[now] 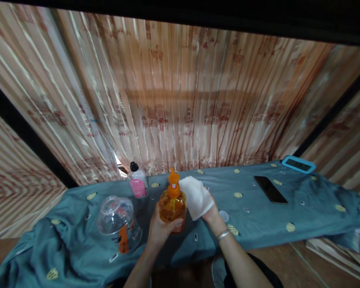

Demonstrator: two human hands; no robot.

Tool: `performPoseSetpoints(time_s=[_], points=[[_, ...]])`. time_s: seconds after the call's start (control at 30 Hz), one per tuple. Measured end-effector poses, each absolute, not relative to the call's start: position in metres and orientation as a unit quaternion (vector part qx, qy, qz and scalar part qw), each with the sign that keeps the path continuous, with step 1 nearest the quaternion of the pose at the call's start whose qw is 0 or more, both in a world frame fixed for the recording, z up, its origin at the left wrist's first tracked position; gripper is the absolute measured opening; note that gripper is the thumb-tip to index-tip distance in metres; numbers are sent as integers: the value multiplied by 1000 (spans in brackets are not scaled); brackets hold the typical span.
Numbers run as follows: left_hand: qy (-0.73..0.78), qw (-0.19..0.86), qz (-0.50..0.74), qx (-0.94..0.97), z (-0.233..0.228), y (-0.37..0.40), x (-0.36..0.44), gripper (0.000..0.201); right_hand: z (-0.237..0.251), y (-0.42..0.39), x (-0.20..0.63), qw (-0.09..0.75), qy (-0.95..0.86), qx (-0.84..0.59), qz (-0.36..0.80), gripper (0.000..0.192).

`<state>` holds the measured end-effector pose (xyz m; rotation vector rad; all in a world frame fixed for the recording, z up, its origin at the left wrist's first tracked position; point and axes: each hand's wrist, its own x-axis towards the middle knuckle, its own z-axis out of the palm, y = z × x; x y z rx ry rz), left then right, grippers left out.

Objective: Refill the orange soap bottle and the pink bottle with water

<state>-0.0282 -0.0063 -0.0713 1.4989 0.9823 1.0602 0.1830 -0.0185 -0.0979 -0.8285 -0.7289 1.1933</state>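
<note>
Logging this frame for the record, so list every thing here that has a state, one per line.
orange pump bottle: upright, cap on, gripped by the left hand.
white cloth: bunched in the right hand, beside the pump.
clear jar: lying tilted on the blue tablecloth.
small bottle: upright, black cap on.
phone: lying flat, screen dark.
blue-cased tablet: lying flat, screen dark.

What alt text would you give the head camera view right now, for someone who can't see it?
A person's left hand grips an orange pump bottle on a teal patterned cloth, while the right hand presses a folded white cloth against it. A clear glass jar and a small pink-labelled bottle stand to the left; a black phone lies to the right.
</note>
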Motion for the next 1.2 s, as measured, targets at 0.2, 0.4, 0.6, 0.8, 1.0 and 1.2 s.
performPoseSetpoints(time_s=[0.2, 0.4, 0.6, 0.8, 1.0, 1.2], points=[[393, 546, 435, 598, -73, -1, -26, 77, -76, -27, 177, 718, -181, -312, 596, 57], [385, 536, 443, 607, -75, -5, -25, 75, -67, -30, 160, 685, -154, -348, 621, 35], [366, 530, 475, 600, -77, -10, -22, 92, -63, -39, 127, 678, -207, -389, 588, 19], [373, 517, 471, 609, -80, -10, -20, 99, -84, -38, 119, 650, -220, -437, 581, 21], [385, 525, 446, 614, -68, -12, -24, 81, -88, -31, 155, 670, -205, -466, 540, 28], [365, 555, 453, 595, -63, -15, -25, 72, -81, -32, 157, 645, -323, -467, 511, 20]])
